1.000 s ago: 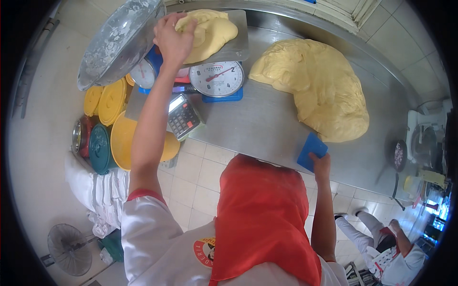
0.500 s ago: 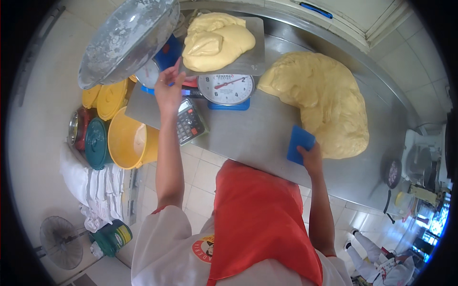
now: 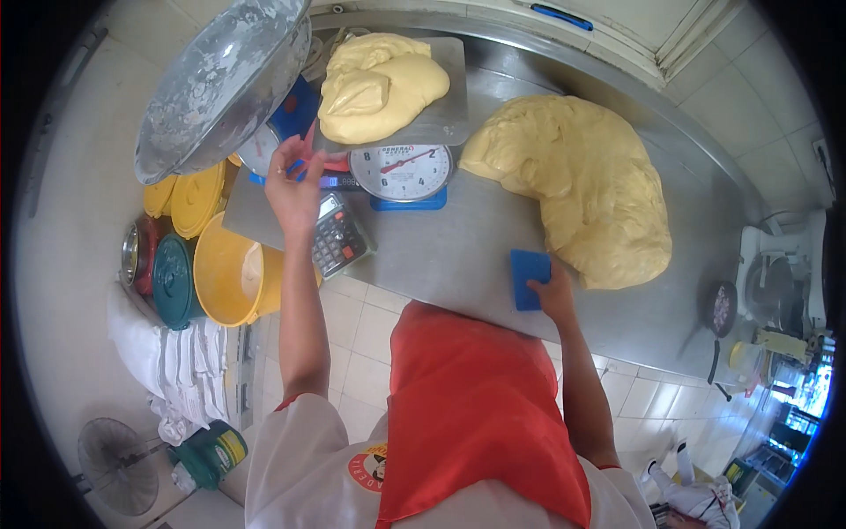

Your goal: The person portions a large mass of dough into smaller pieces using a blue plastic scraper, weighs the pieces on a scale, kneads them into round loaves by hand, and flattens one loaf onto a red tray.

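My left hand (image 3: 295, 185), fingers apart and loosely bent, hovers beside a dial scale (image 3: 402, 167), near something pink-red that is partly hidden behind it. A soft yellow dough piece (image 3: 379, 97) lies on a metal plate (image 3: 449, 62) above the dial. My right hand (image 3: 553, 294) grips a flat blue scraper (image 3: 526, 264) over the steel table (image 3: 423, 260), just below the large mass of yellow dough (image 3: 582, 185). A calculator (image 3: 337, 236) sits under the dial's left side, close to my left wrist.
A floury metal bowl (image 3: 211, 88) tilts at upper left. Yellow bucket (image 3: 220, 273), lidded containers (image 3: 176, 282) and white sacks (image 3: 167, 370) stand left, above a fan (image 3: 115, 463). A pan (image 3: 721, 309) and white appliance (image 3: 775, 264) are right; a co-worker (image 3: 696, 494) is lower right.
My left hand has let go of the dough on the plate and moved down beside the dial. My right hand and scraper have shifted left. The co-worker appears farther down in view.
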Action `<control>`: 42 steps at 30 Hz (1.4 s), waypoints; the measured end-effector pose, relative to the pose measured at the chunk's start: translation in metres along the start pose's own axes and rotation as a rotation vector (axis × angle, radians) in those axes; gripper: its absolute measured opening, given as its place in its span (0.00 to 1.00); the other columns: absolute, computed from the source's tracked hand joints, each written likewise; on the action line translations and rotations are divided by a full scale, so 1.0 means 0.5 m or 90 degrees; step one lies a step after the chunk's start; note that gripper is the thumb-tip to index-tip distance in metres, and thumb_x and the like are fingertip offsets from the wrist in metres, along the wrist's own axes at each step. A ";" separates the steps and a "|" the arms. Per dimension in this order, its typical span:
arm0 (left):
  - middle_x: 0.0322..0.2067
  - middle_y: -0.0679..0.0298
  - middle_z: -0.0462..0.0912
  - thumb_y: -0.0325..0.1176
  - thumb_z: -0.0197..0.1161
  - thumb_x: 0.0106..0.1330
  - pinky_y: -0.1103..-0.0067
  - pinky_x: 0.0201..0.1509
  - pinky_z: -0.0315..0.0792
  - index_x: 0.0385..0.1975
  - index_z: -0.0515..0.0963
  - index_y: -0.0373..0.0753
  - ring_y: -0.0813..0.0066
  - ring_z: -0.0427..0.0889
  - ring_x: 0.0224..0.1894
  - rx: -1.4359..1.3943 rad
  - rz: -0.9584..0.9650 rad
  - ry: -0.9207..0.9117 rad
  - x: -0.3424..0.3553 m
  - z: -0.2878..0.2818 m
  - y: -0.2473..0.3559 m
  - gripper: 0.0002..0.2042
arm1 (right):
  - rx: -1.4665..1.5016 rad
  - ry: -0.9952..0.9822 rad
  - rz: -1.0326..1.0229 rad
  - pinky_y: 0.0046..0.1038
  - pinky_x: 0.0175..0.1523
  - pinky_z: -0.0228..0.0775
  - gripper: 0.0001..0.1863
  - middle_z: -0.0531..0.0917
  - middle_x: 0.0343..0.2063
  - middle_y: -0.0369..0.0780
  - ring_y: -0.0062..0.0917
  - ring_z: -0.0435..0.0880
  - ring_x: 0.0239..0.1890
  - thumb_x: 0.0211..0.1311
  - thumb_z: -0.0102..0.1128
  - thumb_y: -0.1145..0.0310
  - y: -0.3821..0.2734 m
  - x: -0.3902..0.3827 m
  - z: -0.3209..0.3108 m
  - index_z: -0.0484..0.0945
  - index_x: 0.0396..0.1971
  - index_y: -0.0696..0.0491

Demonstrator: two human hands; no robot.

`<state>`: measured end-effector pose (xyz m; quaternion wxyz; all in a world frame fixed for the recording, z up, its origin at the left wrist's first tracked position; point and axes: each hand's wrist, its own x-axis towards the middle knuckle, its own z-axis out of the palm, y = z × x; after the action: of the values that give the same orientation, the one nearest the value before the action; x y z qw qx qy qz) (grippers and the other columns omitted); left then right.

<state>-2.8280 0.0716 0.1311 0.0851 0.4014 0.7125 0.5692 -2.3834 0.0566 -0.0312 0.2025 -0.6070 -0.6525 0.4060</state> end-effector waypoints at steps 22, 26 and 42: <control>0.45 0.44 0.81 0.42 0.49 0.62 0.55 0.53 0.77 0.55 0.71 0.29 0.49 0.83 0.46 -0.611 -0.479 -0.454 0.347 0.201 0.096 0.26 | 0.603 0.008 -0.068 0.25 0.47 0.76 0.17 0.82 0.39 0.38 0.22 0.82 0.40 0.63 0.62 0.74 -0.370 0.081 0.019 0.75 0.52 0.59; 0.45 0.43 0.81 0.40 0.47 0.61 0.58 0.53 0.78 0.54 0.72 0.28 0.47 0.83 0.46 -0.939 -0.437 -0.499 0.271 0.195 0.226 0.26 | 0.610 0.008 -0.168 0.32 0.56 0.74 0.32 0.75 0.53 0.43 0.29 0.78 0.53 0.61 0.64 0.70 -0.517 0.187 -0.079 0.64 0.65 0.53; 0.59 0.54 0.73 0.54 0.69 0.59 0.70 0.63 0.68 0.65 0.65 0.34 0.64 0.74 0.60 -0.255 0.167 -0.979 -0.141 0.455 0.472 0.40 | 1.331 0.189 -0.054 0.46 0.65 0.69 0.41 0.74 0.60 0.48 0.43 0.76 0.59 0.54 0.67 0.55 -0.197 -0.031 -0.211 0.63 0.65 0.56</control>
<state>-2.5375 0.2003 0.2384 0.5550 0.7382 0.2856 0.2558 -2.3628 0.0782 0.1109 0.7164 -0.1509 0.0323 0.6804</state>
